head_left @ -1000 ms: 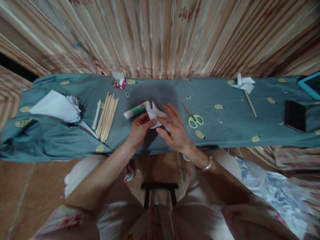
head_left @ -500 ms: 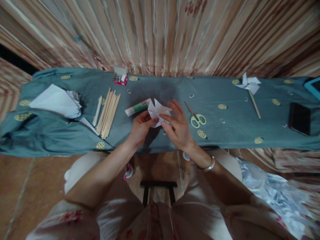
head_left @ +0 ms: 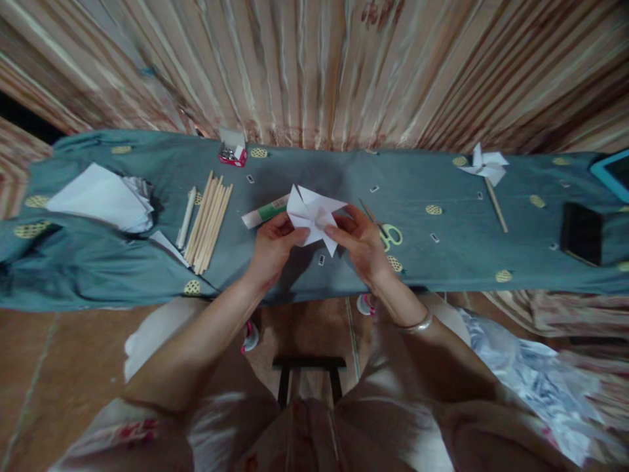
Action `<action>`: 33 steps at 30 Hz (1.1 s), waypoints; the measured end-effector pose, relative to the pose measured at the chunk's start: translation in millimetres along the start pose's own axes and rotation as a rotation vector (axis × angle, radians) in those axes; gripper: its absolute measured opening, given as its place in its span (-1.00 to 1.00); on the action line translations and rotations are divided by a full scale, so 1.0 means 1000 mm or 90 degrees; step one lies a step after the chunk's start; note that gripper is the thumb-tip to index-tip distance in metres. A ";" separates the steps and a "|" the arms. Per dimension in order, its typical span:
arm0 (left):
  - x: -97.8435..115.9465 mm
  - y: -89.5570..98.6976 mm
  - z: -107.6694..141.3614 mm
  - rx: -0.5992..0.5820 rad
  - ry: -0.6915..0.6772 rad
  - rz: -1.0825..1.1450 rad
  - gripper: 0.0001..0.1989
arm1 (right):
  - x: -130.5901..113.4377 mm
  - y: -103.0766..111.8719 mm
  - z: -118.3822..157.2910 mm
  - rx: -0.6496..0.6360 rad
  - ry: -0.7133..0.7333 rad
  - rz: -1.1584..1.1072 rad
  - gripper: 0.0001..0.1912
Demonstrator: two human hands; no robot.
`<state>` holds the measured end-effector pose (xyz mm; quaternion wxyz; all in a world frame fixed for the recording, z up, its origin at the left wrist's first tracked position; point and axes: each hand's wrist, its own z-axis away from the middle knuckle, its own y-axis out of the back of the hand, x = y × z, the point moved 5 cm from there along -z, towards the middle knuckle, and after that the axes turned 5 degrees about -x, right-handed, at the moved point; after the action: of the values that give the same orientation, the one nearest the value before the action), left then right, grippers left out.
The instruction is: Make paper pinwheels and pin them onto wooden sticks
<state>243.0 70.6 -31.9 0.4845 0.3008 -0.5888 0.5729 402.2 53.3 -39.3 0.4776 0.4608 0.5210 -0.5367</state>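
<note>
A folded white paper pinwheel [head_left: 314, 216] is held up over the cloth-covered table between both hands. My left hand [head_left: 276, 248] pinches its left side, thumb on top near the middle. On the right side my right hand [head_left: 361, 244] grips it, thumb pressed near the centre and fingers behind. Just behind my left hand lies a glue stick [head_left: 268, 213] with a green and white label, partly hidden by the paper. Scissors with pale green handles [head_left: 392, 236] lie beyond my right hand, which partly covers them.
On the green cloth [head_left: 417, 262] lie wooden sticks [head_left: 211, 223], a white pen-like tube [head_left: 186, 218], stacked white paper [head_left: 101, 200] and a small red box [head_left: 232, 155]. To the right are a pinwheel on a stick [head_left: 486, 167], a dark phone [head_left: 582, 233] and a blue-edged device [head_left: 614, 174].
My right hand has shifted from spread fingers over the paper to a grip on its right side. The paper now faces up more openly, with its points showing. The view has shifted slightly.
</note>
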 end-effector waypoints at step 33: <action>0.002 0.004 -0.002 0.020 -0.033 -0.190 -0.84 | -0.015 0.012 -0.006 0.092 0.053 -0.018 -0.49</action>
<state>239.3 73.5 -31.4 0.5441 0.4074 -0.5410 0.4952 416.2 59.8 -26.4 0.4131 0.5085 0.5067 -0.5603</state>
